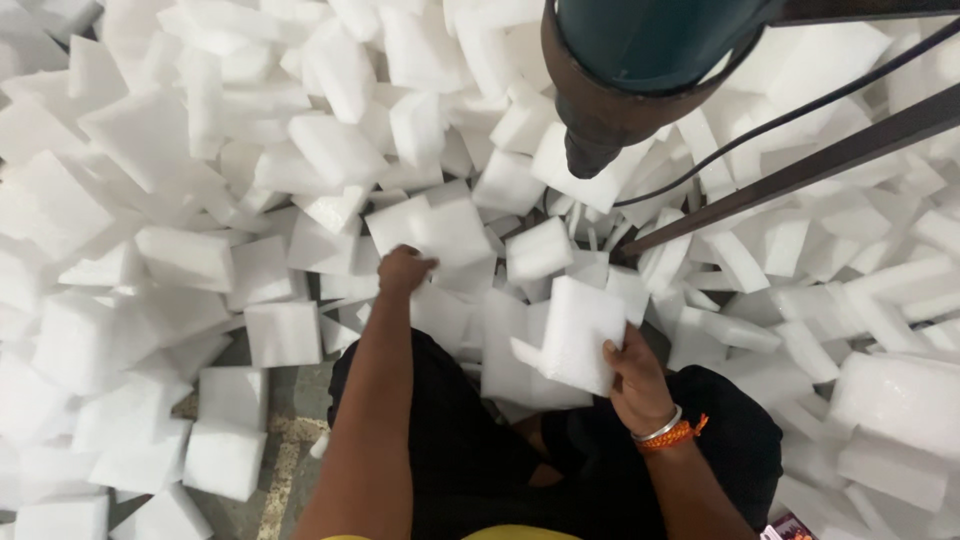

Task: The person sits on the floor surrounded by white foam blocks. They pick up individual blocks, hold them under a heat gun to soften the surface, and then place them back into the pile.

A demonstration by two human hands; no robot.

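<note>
Left hand [403, 270]: stretched forward, fingers curled together on the near edge of a white foam block [432, 228] at the front of the heap.
Right hand [636, 378]: drawn close to the body, fingers clamped on the lower right corner of a second foam block [578, 332], thumb on its face.
Held block: raised off the pile, tilted, long axis running up and slightly right from the fingers.
Far block: straight ahead of the left fingers, touching them, lying flat, well apart from the right hand.
Nearer hand: left for the far block; right already full.
Surroundings: foam pile [150, 200] all round on the floor [290, 420], dark machine [620, 70] overhead, black cable [760, 130], metal bar [800, 165], black trousers [470, 450].
</note>
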